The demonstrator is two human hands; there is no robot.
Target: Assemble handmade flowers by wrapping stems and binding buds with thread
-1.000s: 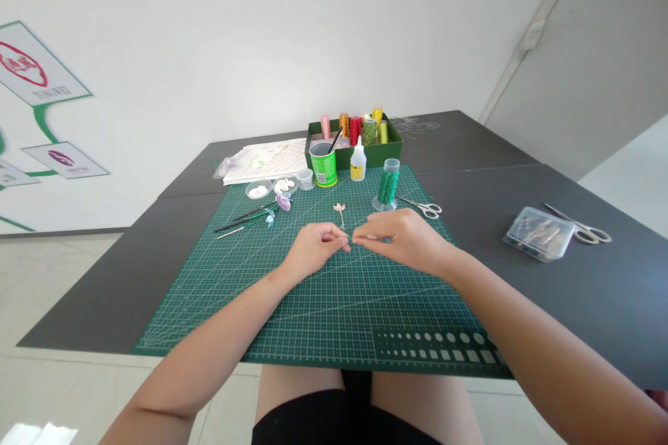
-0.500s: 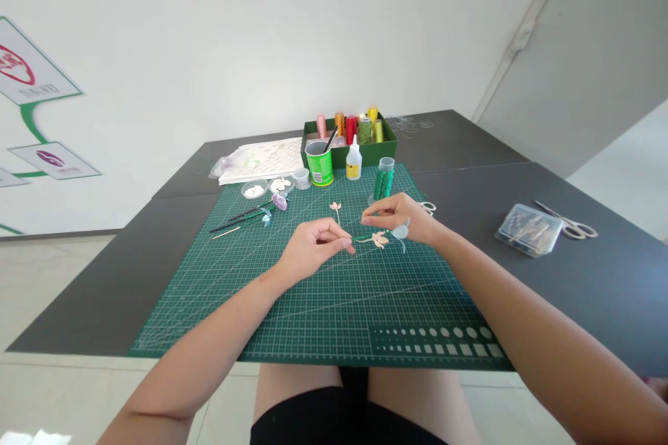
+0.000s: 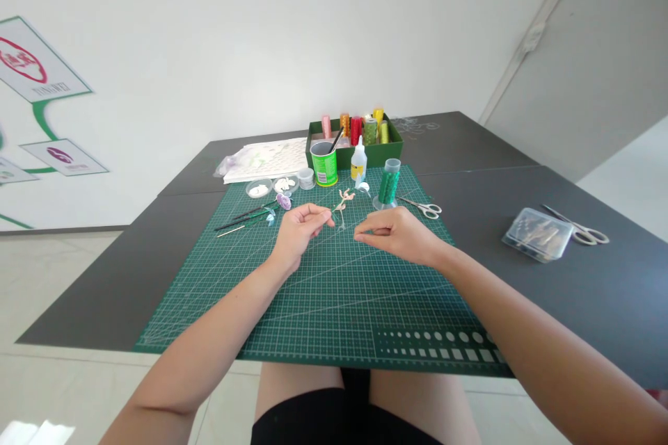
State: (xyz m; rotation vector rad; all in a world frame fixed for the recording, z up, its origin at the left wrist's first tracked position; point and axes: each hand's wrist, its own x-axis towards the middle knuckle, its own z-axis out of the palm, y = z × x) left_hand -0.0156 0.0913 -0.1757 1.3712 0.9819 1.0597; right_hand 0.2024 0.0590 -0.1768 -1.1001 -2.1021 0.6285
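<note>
Head view: the left hand has thumb and fingers closed on the stem of a sprig, held over the mat. Beside it, the right hand is pinched at the fingertips; whether it grips thread cannot be told. Beyond stands a green spool, scissors nearby.

On the dark grey, flat-topped desk, a clear rectangular plastic box sits beside metal scissors with pale looped handles. Farther back, a dark green open-topped rectangular box holds upright, colourful thread spools. A bright green cylindrical tub stands before it, near a flat, white textured panel.
</note>
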